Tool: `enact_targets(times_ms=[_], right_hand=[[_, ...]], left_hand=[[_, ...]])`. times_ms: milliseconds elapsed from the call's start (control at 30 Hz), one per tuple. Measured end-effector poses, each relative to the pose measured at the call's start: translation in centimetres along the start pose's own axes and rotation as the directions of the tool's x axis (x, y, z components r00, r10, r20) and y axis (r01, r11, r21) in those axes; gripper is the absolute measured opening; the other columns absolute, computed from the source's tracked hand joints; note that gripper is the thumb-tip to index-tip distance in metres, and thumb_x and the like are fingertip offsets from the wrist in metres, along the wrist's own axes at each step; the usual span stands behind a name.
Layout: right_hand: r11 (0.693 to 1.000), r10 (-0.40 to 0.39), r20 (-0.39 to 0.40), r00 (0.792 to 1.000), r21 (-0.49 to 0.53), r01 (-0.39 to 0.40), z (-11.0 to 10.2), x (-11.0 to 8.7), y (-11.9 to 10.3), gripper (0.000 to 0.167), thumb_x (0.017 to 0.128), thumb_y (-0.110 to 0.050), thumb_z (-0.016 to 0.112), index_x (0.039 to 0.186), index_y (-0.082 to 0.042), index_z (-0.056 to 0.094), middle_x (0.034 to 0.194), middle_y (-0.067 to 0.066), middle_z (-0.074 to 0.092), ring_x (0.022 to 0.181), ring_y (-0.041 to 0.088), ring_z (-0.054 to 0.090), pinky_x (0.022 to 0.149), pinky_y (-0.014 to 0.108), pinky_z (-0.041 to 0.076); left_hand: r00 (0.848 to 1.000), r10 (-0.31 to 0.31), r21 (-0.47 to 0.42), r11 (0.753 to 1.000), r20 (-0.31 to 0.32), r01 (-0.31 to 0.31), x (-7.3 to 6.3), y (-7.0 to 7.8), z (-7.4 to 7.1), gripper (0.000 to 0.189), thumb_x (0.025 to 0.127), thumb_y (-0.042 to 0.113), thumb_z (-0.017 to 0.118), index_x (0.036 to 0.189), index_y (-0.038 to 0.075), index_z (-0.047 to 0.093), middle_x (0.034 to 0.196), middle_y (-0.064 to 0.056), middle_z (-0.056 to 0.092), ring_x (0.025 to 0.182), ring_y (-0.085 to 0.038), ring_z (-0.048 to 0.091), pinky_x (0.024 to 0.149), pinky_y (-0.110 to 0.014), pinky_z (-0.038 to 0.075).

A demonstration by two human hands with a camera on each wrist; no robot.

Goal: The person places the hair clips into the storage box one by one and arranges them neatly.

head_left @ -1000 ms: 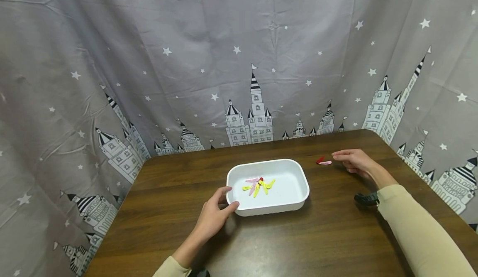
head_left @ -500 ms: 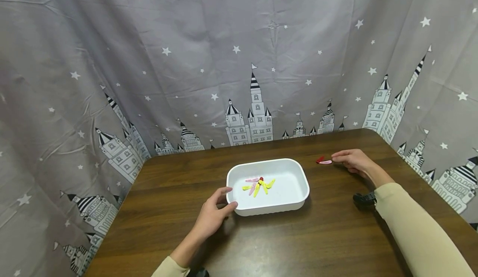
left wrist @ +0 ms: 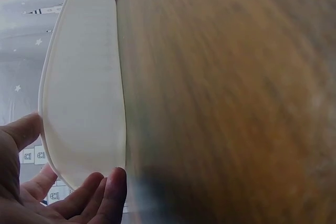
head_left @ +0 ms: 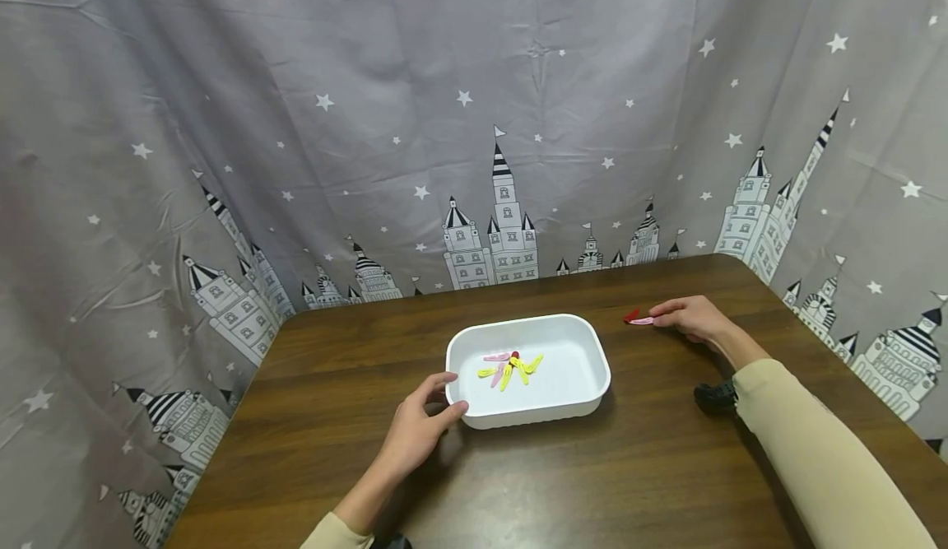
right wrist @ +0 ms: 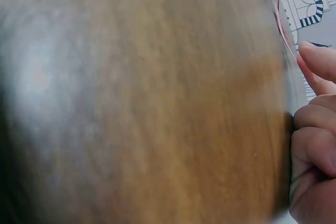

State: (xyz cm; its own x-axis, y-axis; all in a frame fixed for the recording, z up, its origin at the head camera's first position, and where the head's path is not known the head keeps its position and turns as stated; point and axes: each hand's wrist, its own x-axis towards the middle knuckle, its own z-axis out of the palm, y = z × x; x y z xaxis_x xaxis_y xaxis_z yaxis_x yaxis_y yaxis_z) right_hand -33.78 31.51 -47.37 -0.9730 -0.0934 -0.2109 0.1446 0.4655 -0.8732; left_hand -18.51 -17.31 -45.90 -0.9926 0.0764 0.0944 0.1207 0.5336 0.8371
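Observation:
A white plastic tray [head_left: 566,372] stands on the table, holding several yellow hair clips [head_left: 507,379], pink hair clips [head_left: 497,357] and a small red item [head_left: 514,355]. My left hand [head_left: 417,425] holds the tray's left end; the left wrist view shows the thumb at the rim and fingers against the outer wall. To the right of the tray, my right hand [head_left: 692,319] pinches the end of a pink hair clip [head_left: 641,321] at table level. A red hair clip [head_left: 631,316] lies right beside that pink one. In the right wrist view the clip [right wrist: 283,30] appears edge-on at the fingertips.
The brown wooden table [head_left: 548,483] reaches back to a grey curtain [head_left: 415,63] printed with stars and castles. A black strap [head_left: 714,397] hangs at my right wrist.
My right hand has moved slightly left and its fingertips have closed on the end of the pink hair clip. The left hand stays at the tray.

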Motion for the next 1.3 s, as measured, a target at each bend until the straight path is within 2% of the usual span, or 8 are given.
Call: enact_targets(times_ms=[267,467,633,700,833,1167,1300], right_hand=[[0.999,0.009,-0.032,0.999,-0.049,-0.01,0.52,0.4,-0.06,0.046,0.088,-0.022,0.076,0.127,0.002,0.066,0.055,-0.014,0.034,0.046,0.006,0.031,0.045,0.024,0.031],[0.996,0.006,-0.045,0.999,-0.086,-0.01,0.63,0.66,0.28,0.043,0.088,-0.022,0.076,0.125,0.0,0.068,0.066,-0.01,0.044,0.05,0.008,0.034,0.047,0.025,0.033],[0.995,-0.014,-0.053,0.999,-0.104,0.008,0.71,0.72,0.34,0.041,0.087,-0.021,0.076,0.122,0.001,0.07,0.069,-0.005,0.054,0.045,0.007,0.031,0.044,0.026,0.033],[0.994,-0.024,-0.059,0.998,-0.113,0.017,0.74,0.67,0.28,0.04,0.087,-0.02,0.076,0.12,0.001,0.071,0.078,-0.002,0.061,0.044,0.008,0.031,0.043,0.026,0.033],[0.992,-0.022,-0.07,0.997,-0.122,0.014,0.78,0.67,0.15,0.037,0.088,-0.02,0.075,0.119,0.0,0.072,0.092,0.007,0.066,0.044,0.009,0.033,0.044,0.027,0.034],[0.992,-0.029,-0.075,0.997,-0.123,0.02,0.63,0.63,0.04,0.034,0.087,-0.021,0.076,0.114,-0.001,0.074,0.111,0.019,0.064,0.043,0.007,0.031,0.044,0.026,0.032],[0.993,-0.034,-0.073,0.997,-0.119,0.025,0.72,0.8,0.23,0.036,0.086,-0.025,0.078,0.113,-0.002,0.074,0.113,0.021,0.062,0.044,0.007,0.03,0.045,0.026,0.03]], left_hand=[[1.0,-0.008,0.005,1.0,-0.006,0.008,-0.04,-0.04,-0.11,0.047,0.088,0.032,0.078,0.129,0.014,0.064,0.113,-0.011,0.069,0.105,-0.024,0.066,0.084,-0.036,0.048],[1.0,-0.013,0.009,1.0,-0.003,0.013,-0.05,0.08,-0.1,0.047,0.088,0.033,0.077,0.13,0.014,0.064,0.112,-0.01,0.069,0.105,-0.025,0.066,0.085,-0.037,0.048],[1.0,-0.019,0.015,1.0,-0.002,0.019,-0.06,0.16,-0.13,0.048,0.088,0.034,0.077,0.13,0.015,0.064,0.114,-0.01,0.069,0.107,-0.027,0.064,0.09,-0.044,0.046],[1.0,-0.022,0.016,1.0,-0.002,0.022,-0.04,0.19,-0.14,0.048,0.088,0.034,0.077,0.13,0.015,0.064,0.115,-0.01,0.069,0.108,-0.027,0.063,0.092,-0.046,0.045],[1.0,-0.023,0.014,1.0,-0.004,0.023,0.04,0.28,-0.15,0.047,0.089,0.031,0.077,0.131,0.015,0.063,0.115,-0.01,0.069,0.109,-0.028,0.063,0.093,-0.048,0.045],[1.0,-0.01,0.005,1.0,0.001,0.01,0.05,0.37,-0.09,0.047,0.088,0.032,0.077,0.131,0.015,0.064,0.116,-0.01,0.069,0.109,-0.027,0.064,0.093,-0.047,0.045],[1.0,-0.01,0.008,1.0,0.003,0.01,0.02,0.39,-0.06,0.047,0.088,0.032,0.077,0.13,0.015,0.064,0.116,-0.01,0.069,0.109,-0.026,0.064,0.093,-0.047,0.045]])
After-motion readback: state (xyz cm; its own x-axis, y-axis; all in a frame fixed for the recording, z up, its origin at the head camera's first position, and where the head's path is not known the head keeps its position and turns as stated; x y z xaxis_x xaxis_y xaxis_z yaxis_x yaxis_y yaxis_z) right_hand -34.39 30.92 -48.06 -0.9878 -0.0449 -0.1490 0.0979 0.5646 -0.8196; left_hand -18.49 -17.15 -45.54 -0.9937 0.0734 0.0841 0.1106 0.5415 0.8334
